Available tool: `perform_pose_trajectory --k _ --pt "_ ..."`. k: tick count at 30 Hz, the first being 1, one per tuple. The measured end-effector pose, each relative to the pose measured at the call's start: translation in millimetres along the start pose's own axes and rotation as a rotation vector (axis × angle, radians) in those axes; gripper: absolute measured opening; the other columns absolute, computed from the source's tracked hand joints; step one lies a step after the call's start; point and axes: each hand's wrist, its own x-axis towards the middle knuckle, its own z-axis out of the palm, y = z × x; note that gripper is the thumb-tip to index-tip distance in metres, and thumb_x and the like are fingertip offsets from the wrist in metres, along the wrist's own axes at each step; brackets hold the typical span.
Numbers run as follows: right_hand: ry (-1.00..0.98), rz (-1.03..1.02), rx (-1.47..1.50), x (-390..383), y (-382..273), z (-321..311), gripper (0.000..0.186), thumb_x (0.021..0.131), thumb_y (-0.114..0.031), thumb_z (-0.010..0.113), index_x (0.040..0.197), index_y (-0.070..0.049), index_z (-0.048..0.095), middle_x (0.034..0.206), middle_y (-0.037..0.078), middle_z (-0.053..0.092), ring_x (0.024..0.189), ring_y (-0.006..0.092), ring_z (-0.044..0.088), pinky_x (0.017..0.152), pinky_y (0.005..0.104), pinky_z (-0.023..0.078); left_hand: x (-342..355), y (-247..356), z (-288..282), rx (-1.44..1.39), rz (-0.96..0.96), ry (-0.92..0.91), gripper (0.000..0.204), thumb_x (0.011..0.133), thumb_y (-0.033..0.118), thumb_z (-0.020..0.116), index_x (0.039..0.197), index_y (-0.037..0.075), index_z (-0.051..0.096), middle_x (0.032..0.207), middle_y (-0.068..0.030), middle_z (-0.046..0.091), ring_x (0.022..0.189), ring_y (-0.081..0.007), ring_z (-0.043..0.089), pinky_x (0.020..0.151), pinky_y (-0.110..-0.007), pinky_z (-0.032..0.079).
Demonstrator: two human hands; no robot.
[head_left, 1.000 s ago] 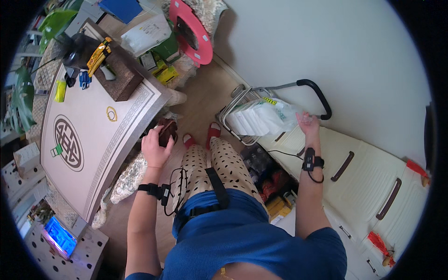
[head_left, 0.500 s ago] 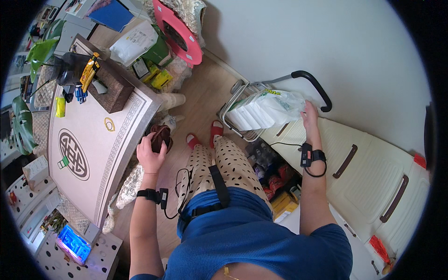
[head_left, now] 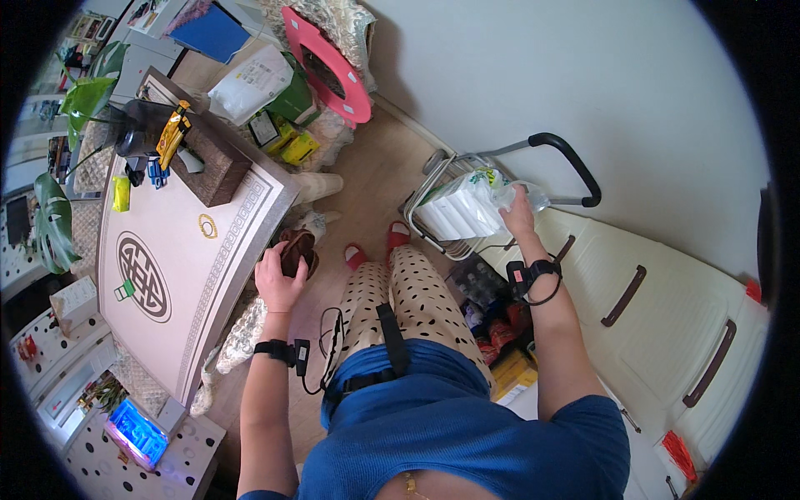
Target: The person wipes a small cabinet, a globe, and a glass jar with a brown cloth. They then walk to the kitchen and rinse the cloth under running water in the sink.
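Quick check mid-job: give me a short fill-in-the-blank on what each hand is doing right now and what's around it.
1. The left hand holds a small dark ____ object.
2. The right hand grips a pack of white rolls wrapped in clear ____.
3. That pack sits on a cart with a ____ handle.
4. The slippers are ____.

Missing words: brown; plastic; black; red

Cream dotted trousers [head_left: 417, 296], a blue top [head_left: 467, 433], red slippers [head_left: 377, 246], a white pack [head_left: 458, 212], a pink ring [head_left: 329, 62].

Dark brown pouch [head_left: 296, 252] and clear plastic-wrapped pack [head_left: 467, 210], both hand-held.
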Motion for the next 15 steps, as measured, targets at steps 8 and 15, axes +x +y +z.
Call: perform_pose_trajectory --k 8,15 --pt "-0.248 0.005 -0.125 -10 33 28 0.031 0.087 -0.018 0.055 0.117 -0.014 0.060 0.107 0.022 0.066 0.100 0.0420 0.062 0.087 0.0500 0.048 0 0 -1 -0.023 0.009 0.015 0.037 0.074 0.022 0.072 0.107 0.007 0.061 0.093 -0.0088 0.063 0.081 -0.0281 0.061 0.073 -0.037 0.046" --pt "-0.277 -0.190 -0.322 13 5 15 0.028 0.090 -0.019 0.047 0.106 -0.016 0.069 0.106 0.019 0.067 0.099 0.0403 0.062 0.085 0.0508 0.049 0 -2 -2 -0.036 0.007 0.030 0.036 0.073 0.022 0.072 0.105 0.008 0.062 0.089 -0.0091 0.062 0.079 -0.0287 0.060 0.072 -0.037 0.046"
